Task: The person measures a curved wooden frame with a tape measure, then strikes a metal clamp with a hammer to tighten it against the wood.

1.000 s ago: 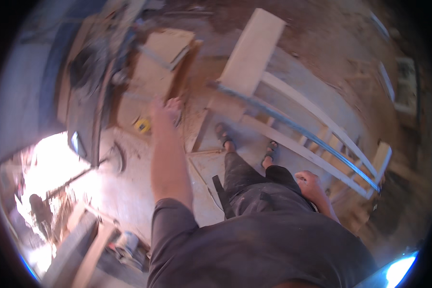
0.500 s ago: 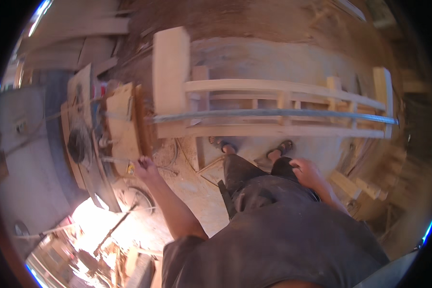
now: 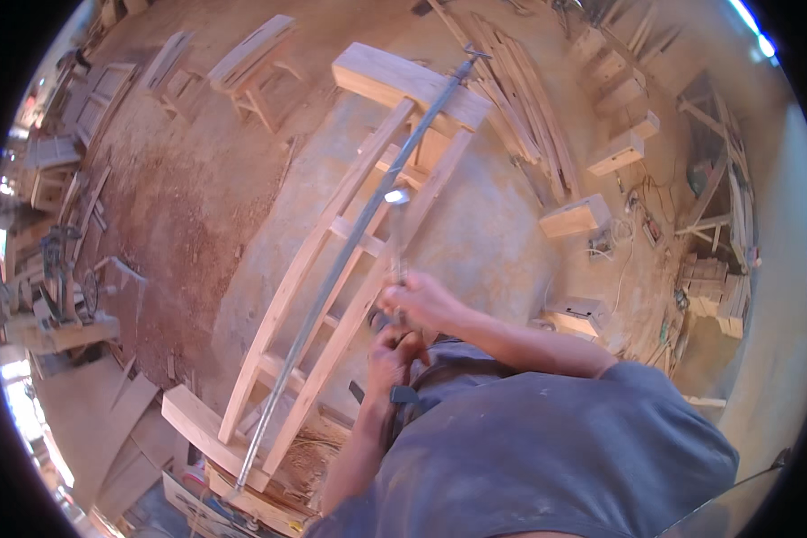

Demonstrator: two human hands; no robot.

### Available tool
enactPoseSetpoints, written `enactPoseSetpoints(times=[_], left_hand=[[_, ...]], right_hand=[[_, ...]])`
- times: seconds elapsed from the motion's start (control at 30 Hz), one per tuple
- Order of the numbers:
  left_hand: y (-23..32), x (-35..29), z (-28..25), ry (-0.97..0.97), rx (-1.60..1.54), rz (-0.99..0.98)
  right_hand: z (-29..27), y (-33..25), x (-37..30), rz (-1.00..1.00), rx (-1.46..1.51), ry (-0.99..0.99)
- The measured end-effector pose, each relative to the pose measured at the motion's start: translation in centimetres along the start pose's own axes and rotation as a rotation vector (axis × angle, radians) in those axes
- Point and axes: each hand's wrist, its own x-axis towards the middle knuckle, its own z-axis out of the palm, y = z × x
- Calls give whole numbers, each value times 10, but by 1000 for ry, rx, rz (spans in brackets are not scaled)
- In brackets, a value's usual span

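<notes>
My right hand is closed around a slim tool, smeared by motion, with a bright shiny end pointing away from me. Just below it, close to my body, is my left hand, its fingers curled; what they hold is hidden. A dark blocky piece shows at the left wrist. In front of both hands lies a long pale wooden frame with side rails, crosspieces and a thick block at each end. A metal bar clamp runs lengthwise over it, from one end block to the other.
Long boards lie beyond the frame's far end. Several wooden blocks stand in a row at the right, with cables near them. Two wooden trestles stand at the far left; a machine is at the left edge.
My view has swung, so the frame now runs away from me instead of across. Both hands, apart before, have come together at my front, the right one now holding the slim tool.
</notes>
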Motion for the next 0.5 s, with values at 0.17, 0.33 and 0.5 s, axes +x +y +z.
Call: enactPoseSetpoints(times=[0.17,0.33,0.5], left_hand=[[-2,100,91,-377,442,-140],[-1,201,126,-169,623,197],[56,326,142,324,1271,756]], right_hand=[[-117,18,-8,-26,549,484],[-263,27,-11,34,-174,833],[-378,-40,33,37,-742,860]])
